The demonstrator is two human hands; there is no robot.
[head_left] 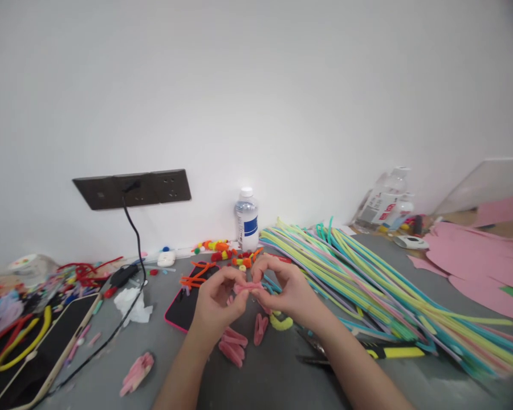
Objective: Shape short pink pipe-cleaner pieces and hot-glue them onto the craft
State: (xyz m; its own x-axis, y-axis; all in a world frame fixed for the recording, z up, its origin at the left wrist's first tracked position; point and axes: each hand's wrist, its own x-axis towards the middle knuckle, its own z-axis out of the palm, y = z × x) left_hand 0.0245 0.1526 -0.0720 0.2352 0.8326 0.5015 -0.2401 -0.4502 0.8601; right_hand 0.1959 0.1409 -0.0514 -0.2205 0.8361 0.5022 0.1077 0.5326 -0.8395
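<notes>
My left hand [222, 299] and my right hand [282, 287] meet at the middle of the table. Between the thumbs and fingertips of both is a short pink pipe cleaner piece [248, 286], partly covered by the fingers. Below the hands lie folded pink pipe cleaner loops [233, 346], with another narrow pink loop [260, 329] beside them. A curled yellow pipe cleaner [281, 322] rests under my right hand. Farther left on the table is a bundled pink pipe cleaner piece [137, 373]. A dark tablet-like device with a pink edge [183, 307] sits behind my left hand.
Long multicoloured pipe cleaners [359, 279] spread across the right side. Near my right forearm lie a yellow-and-black cutter [393, 351] and dark-handled pliers or scissors [314, 360]. A bottle [247, 222] stands by the wall. A black cable [139, 250] runs down from the socket panel [132, 189] past a phone [53, 347].
</notes>
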